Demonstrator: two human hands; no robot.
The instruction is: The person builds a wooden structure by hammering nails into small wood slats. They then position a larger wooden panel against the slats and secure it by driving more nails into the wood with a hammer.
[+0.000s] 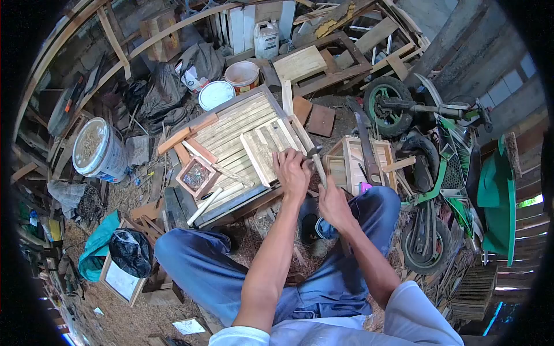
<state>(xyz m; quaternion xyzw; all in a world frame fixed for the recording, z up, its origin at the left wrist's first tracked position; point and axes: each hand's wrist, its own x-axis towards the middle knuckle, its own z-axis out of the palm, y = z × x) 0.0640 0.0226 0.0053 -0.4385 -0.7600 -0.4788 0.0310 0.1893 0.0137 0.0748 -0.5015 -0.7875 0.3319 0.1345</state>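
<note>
My right hand (pixel 334 202) is wrapped round the handle of a hammer (pixel 318 164), its dark head raised close to my left fingers. At the near right corner of a shallow wooden box (pixel 254 157), my left hand (pixel 293 173) grips the edge with bent fingers. Whether a nail is between those fingertips is hidden. The box lies on a low slatted worktable (pixel 231 130). A small wooden box of nails (pixel 196 177) stands to its left, among loose wooden strips (pixel 205 206).
Right of the table are a wooden tray (pixel 346 173) and a handsaw (pixel 366 147) lying across it. A small green motorbike (pixel 444 155) stands further right. White buckets (pixel 98 150) and scrap wood surround the table. Sawdust and offcuts cover the floor.
</note>
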